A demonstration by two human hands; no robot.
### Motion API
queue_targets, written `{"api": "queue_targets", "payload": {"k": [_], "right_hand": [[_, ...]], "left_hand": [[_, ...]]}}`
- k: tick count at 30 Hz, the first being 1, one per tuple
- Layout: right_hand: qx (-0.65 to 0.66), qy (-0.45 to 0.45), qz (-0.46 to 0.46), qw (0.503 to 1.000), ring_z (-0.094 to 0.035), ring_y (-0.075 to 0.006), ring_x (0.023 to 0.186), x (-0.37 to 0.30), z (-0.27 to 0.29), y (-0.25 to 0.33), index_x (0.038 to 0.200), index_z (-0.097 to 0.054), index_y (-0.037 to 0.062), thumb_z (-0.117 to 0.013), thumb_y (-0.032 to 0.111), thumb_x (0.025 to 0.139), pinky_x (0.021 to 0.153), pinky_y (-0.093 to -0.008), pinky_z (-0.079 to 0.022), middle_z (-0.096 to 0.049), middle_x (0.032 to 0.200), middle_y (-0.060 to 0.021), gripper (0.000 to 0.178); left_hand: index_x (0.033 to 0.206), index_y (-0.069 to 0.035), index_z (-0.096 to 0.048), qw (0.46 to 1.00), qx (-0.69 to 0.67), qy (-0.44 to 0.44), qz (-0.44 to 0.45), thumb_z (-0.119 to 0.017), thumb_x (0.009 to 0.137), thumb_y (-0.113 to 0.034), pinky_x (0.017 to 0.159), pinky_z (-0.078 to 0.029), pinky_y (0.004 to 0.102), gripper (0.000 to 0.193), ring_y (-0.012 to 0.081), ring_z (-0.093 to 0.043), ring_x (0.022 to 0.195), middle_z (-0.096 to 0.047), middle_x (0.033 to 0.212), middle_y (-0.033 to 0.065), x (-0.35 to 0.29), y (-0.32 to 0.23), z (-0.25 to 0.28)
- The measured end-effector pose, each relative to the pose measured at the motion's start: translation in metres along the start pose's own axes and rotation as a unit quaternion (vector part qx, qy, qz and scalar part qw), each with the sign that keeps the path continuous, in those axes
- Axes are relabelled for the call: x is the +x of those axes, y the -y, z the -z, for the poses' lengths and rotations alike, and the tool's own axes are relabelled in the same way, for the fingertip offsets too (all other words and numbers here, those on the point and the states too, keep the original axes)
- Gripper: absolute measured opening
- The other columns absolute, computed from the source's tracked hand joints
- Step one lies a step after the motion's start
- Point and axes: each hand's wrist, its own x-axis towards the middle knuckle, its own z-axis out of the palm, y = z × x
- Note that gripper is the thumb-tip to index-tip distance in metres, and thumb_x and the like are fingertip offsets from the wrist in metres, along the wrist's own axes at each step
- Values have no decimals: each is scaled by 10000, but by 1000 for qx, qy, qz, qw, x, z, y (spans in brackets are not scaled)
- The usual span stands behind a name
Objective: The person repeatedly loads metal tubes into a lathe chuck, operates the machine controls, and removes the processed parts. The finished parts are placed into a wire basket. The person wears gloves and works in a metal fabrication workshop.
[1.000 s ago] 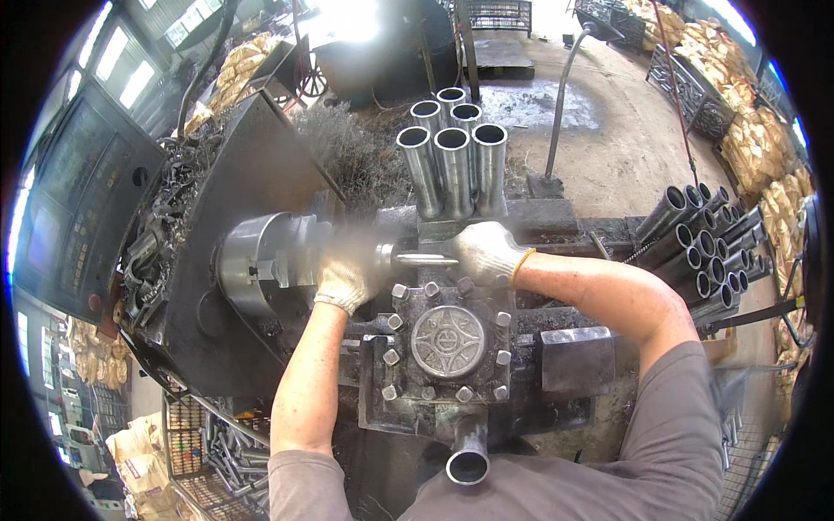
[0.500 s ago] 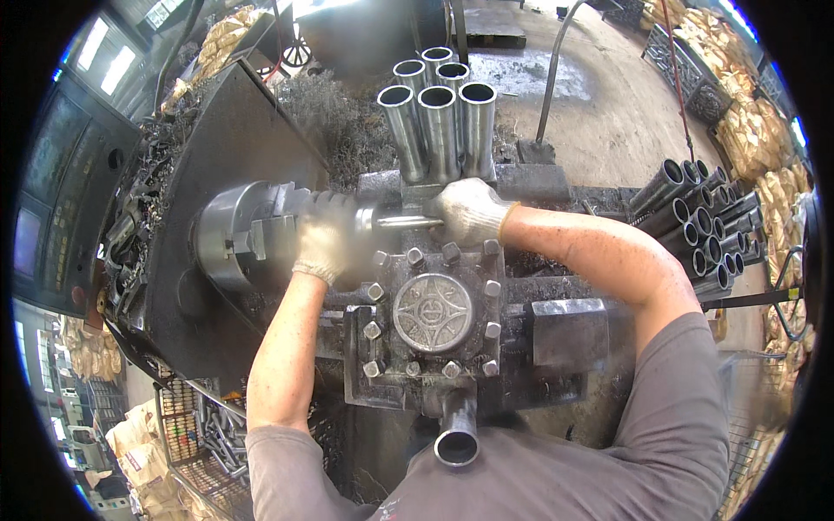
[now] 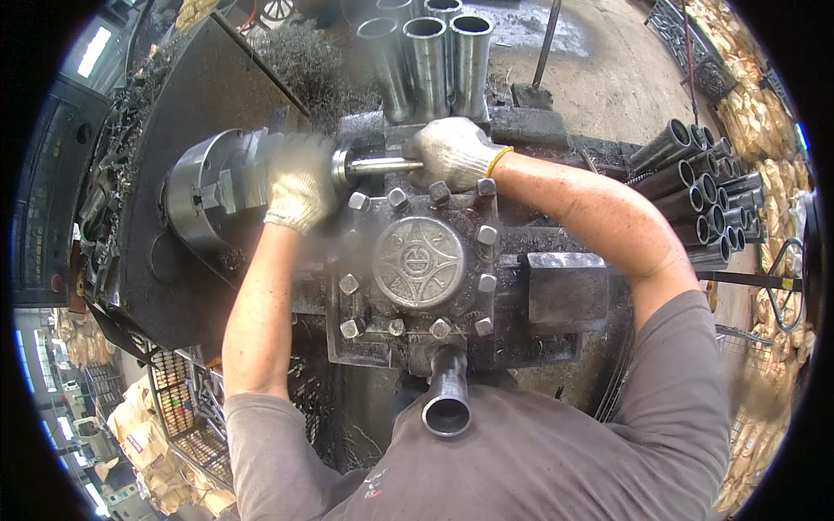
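Observation:
My left hand (image 3: 301, 184), in a pale knitted glove, is closed over the metal piece between the lathe chuck (image 3: 193, 184) and a shiny round collar (image 3: 341, 169). Its fingers are partly blurred, and the piece under them is mostly hidden. A bright metal rod (image 3: 382, 165) runs from the collar toward my right hand (image 3: 453, 154), also gloved. Those fingers curl around the rod's right end and hide it. Just below the rod sits the square tool post (image 3: 420, 262), with a round embossed cap and several square-headed bolts.
Several metal tubes (image 3: 427, 69) stand upright behind my right hand. More tubes (image 3: 695, 195) are stacked at the right. One tube (image 3: 448, 412) sticks out of the tool post toward my body. Metal shavings (image 3: 300, 56) lie behind the dark guard plate (image 3: 217, 78).
The view has shifted, so the machine sits higher and slightly left in the picture. Both hands stay at the same parts, and my left fingers are blurred in both frames.

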Motion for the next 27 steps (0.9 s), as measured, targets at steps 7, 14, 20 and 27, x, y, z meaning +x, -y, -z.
{"api": "queue_targets", "payload": {"k": [7, 14, 20, 27], "right_hand": [[-25, 8, -2, 1000, -750, -391, 890, 11, -16, -16, 1003, -813, 150, -768, 361, 848, 813, -493, -602, -778, 926, -159, 266], [97, 28, -240, 966, -766, -302, 828, -145, 63, -109, 1094, -839, 73, -792, 314, 839, 824, -438, -597, -799, 916, -179, 354], [-233, 224, -318, 891, -789, -298, 886, -215, 95, -99, 995, -845, 103, -775, 200, 833, 784, -409, -617, -797, 929, -144, 202], [-257, 322, -340, 845, -801, -284, 949, -225, -1, -117, 1196, -811, 82, -677, 260, 966, 839, -416, -652, -812, 1042, -138, 320]], "left_hand": [[1092, -101, -726, 1000, -9, -14, 18, -835, 649, -162, 1087, -477, 459, 460, 337, -669, 1154, -726, 1128, 128, -10, 0, 3], [1077, -95, -718, 993, -86, -81, -28, -748, 689, -79, 1071, -465, 466, 390, 363, -658, 1154, -723, 1127, 137, -3, -22, 23], [1044, -77, -716, 995, -22, -85, -46, -751, 740, -95, 1002, -492, 473, 306, 372, -669, 1068, -717, 1046, 156, -7, 2, -1], [1370, -86, -615, 992, -53, -90, -77, -873, 669, -181, 1238, -368, 526, 753, 354, -567, 1365, -651, 1401, 153, -18, 6, 14]]}}
